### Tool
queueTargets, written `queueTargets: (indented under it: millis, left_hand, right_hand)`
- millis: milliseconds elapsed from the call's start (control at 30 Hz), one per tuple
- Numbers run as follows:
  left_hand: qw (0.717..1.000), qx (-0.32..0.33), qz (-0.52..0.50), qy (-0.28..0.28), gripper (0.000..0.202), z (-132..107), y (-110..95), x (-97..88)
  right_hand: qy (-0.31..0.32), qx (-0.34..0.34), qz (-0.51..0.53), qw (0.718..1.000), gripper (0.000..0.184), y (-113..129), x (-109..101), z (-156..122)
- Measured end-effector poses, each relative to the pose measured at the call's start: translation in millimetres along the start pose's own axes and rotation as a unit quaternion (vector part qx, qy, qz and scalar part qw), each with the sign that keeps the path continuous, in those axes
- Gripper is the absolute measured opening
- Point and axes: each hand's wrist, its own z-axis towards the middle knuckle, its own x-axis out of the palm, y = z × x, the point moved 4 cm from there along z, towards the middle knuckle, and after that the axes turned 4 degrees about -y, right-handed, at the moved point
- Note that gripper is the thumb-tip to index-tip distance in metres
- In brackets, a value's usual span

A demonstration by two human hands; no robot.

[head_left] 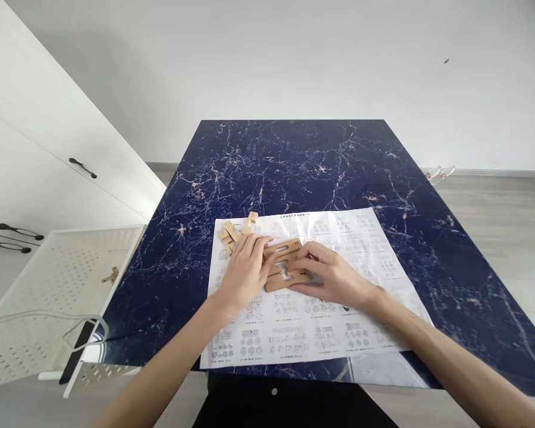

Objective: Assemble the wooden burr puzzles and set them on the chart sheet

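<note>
Several notched wooden puzzle pieces (282, 248) lie side by side across the middle of a printed instruction sheet (294, 351). Dark numbers mark some of them, and gaps show between their notches. At their left end, my left hand (248, 267) is closed, its thumb and fingers on the wood. From the right, my right hand (327, 270) pinches the other end with bent fingers. Just beyond my left hand sits a small cluster of loose wooden pieces (228, 233), partly hidden by the fingers. One numbered wooden piece (252, 218) sticks up there.
The sheet rests on a dark blue marbled table (276, 166) near its front edge. On the left stands a white perforated basket or cart (22, 333) with a small wooden piece (110, 276) in it and a cable (104, 327) nearby. White cabinets (49, 137) line the left side.
</note>
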Motion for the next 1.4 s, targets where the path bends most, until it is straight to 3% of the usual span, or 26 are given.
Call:
queueTargets:
  millis: [533,667,900,1000,1100,1200,1300,1400]
  left_hand:
    - [0.999,0.002,0.031,0.031,0.012,-2,0,1.5]
    - [0.998,-0.001,0.036,0.042,0.018,-3,-1,3.8]
    - [0.997,0.043,0.032,0.057,0.022,-1,-11,1.5]
    - [0.999,0.019,-0.001,0.033,0.02,0,-12,-2.8]
    - [0.997,-0.044,-0.061,0.001,0.022,0,-8,-6.8]
    - [0.973,-0.128,-0.189,-0.024,0.027,2,-4,-10.4]
    - [0.935,-0.189,-0.297,-0.034,0.03,4,-3,-12.6]
    - [0.918,-0.216,-0.331,-0.032,0.033,6,-5,-12.7]
  right_hand:
    - [0.037,-0.007,0.036,0.999,0.025,0,1,-1]
    - [0.042,-0.002,0.041,0.998,0.025,1,-1,1]
    - [0.045,-0.002,0.035,0.998,0.023,2,0,0]
    - [0.047,-0.022,0.022,0.998,0.02,4,1,0]
    - [0.042,-0.042,0.027,0.998,0.019,7,0,1]
    - [-0.004,0.003,0.06,0.998,0.023,8,-6,2]
    - [-0.036,0.121,0.074,0.989,0.03,4,-11,0]
    - [-0.041,0.219,0.096,0.97,0.031,0,-10,-2]
